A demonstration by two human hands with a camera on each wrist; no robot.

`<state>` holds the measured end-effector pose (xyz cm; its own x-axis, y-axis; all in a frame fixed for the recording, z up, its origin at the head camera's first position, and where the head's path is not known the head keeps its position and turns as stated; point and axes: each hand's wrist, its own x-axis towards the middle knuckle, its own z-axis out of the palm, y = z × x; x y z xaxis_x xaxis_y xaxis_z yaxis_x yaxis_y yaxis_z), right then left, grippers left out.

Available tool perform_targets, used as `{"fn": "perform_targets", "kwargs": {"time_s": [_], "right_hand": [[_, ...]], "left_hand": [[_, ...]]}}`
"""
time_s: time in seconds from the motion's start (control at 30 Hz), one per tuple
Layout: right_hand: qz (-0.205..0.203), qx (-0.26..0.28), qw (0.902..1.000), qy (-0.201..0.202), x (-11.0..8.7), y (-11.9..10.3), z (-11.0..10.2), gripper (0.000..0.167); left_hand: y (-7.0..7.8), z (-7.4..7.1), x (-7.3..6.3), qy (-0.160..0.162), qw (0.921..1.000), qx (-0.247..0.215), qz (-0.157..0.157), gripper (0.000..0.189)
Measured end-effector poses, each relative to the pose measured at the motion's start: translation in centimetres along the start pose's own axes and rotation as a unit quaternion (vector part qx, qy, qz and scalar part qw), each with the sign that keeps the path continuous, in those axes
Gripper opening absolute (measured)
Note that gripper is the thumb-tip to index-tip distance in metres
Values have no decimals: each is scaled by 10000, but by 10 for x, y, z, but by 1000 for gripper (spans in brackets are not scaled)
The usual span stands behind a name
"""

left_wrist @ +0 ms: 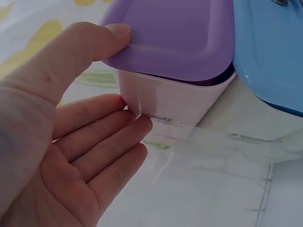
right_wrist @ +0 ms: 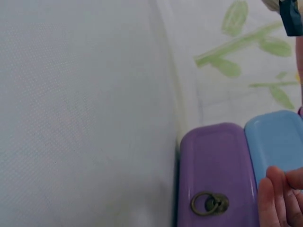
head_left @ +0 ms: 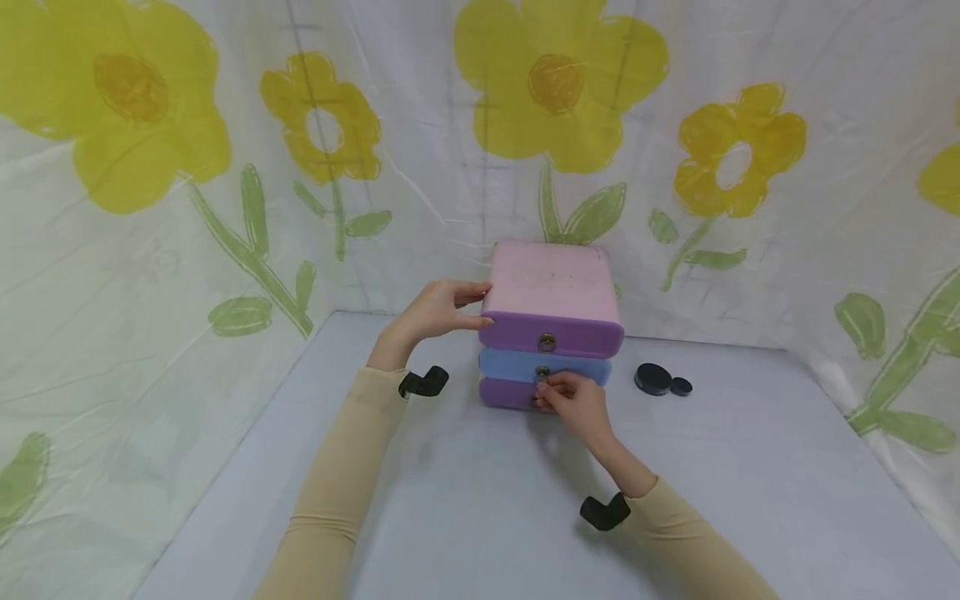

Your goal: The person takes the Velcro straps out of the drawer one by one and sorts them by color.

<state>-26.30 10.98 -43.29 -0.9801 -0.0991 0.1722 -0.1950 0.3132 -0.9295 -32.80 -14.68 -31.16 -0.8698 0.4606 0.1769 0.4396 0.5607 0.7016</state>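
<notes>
A small drawer chest (head_left: 551, 279) has a pink top and three stacked fronts: a purple drawer (head_left: 510, 331), a blue drawer (head_left: 498, 364) and another purple drawer (head_left: 502, 393) at the bottom. My left hand (head_left: 442, 307) steadies the upper left corner, thumb on the top purple front, the other fingers extended along the pink side (left_wrist: 163, 97). With thumb and fingertips, my right hand (head_left: 581, 406) pinches the ring pull (head_left: 541, 374) of the blue drawer; the fingers partly cover it. The bottom drawer's brass ring (right_wrist: 204, 203) hangs uncovered in the right wrist view.
Two round black discs (head_left: 653, 379), one large and one small, lie to the right of the chest on the white table (head_left: 465, 500). Behind the chest hangs a white curtain (head_left: 420, 208) printed with yellow flowers. Each wrist carries a black mount (head_left: 604, 512).
</notes>
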Motion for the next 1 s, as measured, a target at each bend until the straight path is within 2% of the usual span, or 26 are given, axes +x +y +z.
{"fn": "perform_targets", "kwargs": {"time_s": [0.37,1.0], "right_hand": [[62,96,9999,1,-1,0,-3,19],[164,-308,9990,-282,-18,-1,-2,15]], "left_hand": [[5,-1,0,-45,10000,-76,-31,70],[2,-1,1,-16,10000,-80,-35,71]]}}
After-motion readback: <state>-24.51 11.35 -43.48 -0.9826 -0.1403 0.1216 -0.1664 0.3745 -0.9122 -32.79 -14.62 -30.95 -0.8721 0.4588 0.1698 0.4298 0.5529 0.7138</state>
